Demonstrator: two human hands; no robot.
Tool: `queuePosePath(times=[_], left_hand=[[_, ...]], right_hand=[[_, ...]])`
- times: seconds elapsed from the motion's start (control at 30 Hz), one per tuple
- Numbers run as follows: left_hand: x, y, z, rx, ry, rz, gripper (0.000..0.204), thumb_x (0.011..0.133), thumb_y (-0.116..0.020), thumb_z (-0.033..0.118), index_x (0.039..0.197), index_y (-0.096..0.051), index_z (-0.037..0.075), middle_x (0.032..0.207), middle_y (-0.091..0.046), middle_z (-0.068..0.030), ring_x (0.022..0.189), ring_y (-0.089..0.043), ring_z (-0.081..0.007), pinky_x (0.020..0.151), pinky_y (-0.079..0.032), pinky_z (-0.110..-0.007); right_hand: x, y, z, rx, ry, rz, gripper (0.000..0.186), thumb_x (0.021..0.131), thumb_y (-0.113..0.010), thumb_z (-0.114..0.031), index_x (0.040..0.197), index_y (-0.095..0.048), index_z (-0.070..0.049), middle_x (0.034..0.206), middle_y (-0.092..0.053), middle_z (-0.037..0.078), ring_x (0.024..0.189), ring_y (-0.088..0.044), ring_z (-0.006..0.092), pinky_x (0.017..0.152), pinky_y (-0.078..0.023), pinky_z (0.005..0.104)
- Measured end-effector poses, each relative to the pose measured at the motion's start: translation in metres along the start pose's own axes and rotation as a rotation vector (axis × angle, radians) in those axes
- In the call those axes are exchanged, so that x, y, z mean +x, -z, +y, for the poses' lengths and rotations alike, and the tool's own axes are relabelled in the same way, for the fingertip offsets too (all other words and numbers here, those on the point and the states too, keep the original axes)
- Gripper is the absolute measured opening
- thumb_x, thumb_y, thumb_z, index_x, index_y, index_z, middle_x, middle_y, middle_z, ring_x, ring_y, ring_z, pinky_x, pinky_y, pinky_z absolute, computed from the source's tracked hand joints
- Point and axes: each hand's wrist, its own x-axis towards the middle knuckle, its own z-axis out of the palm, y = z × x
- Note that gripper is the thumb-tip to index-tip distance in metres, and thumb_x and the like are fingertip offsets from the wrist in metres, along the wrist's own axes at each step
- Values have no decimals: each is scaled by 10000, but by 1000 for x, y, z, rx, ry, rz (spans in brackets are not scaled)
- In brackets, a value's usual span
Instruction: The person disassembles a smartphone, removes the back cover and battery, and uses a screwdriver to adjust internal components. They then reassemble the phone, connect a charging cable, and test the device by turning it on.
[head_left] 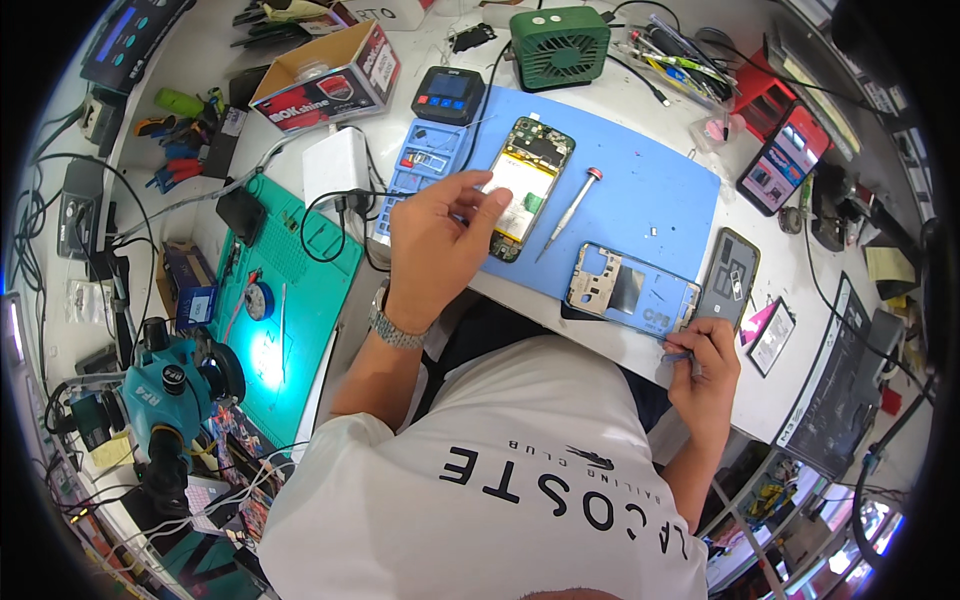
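Observation:
An opened phone [527, 190] lies on the blue mat, its circuit board at the top and a pale battery showing below. My left hand [445, 240] is over its left edge, thumb and index finger close together; whether anything is between them I cannot make out. To the right rests a screwdriver [572, 212] with a red-tipped cap. A phone mid-frame [630, 290] lies near the mat's front edge. At the frame's right corner, my right hand [706, 370] is closed, with a small grey-blue piece [678, 356] at its fingertips. Beside it lies a dark phone back cover [734, 275].
A green fan [560, 48] and a small dark device with a screen [447, 95] stand behind the mat. Left are a white box [336, 163], cables and a lit green mat [300, 300] near a teal microscope [170, 390]. A lit phone [785, 160] leans at right.

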Motion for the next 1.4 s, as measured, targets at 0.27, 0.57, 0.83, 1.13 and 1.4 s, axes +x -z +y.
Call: queuePosePath(times=[0.27, 0.57, 0.83, 1.13, 1.4], left_hand=[[-23, -29, -4, -246, -13, -339, 460, 946, -862, 159, 1331, -693, -26, 1057, -768, -116, 832, -710, -104, 687, -572, -245], [-27, -43, 23, -585, 348, -407, 534, 1057, -718, 148, 1500, -519, -73, 1003, -763, -120, 864, -741, -142, 705, -651, -308], [-9, -39, 37, -637, 364, -483, 457, 1040, -695, 80, 1460, -577, -59, 1043, -785, -124, 916, -774, -181, 720, -690, -351], [19, -4, 5, -596, 277, -151, 458, 1016, -725, 73, 1430, -593, -72, 1014, -776, -94, 885, -768, -133, 722, -698, -337], [28, 8, -10, -548, 252, -101, 445, 1017, -718, 88, 1423, -610, -58, 1158, -769, -121, 965, -775, -159, 774, -683, -317]], right_hand=[[11, 2, -7, -10, 37, 114, 293, 678, -620, 206, 883, -666, 2, 998, -609, 124, 926, -605, 315, 805, -517, 370], [13, -2, -3, -3, 126, 334, 347, 673, -568, 221, 911, -694, 1, 965, -613, 109, 858, -603, 249, 697, -529, 304], [27, 3, -16, 31, 152, 335, 355, 751, -694, 200, 1028, -764, -12, 1064, -671, 106, 831, -588, 209, 722, -528, 295], [16, 26, 11, -95, 5, 473, 280, 880, -688, 146, 1092, -778, -14, 1117, -684, 119, 931, -683, 215, 801, -562, 313], [5, 10, 2, -126, 13, 140, 334, 784, -853, -5, 1104, -759, -14, 1169, -652, 114, 1066, -577, 308, 898, -509, 397]])
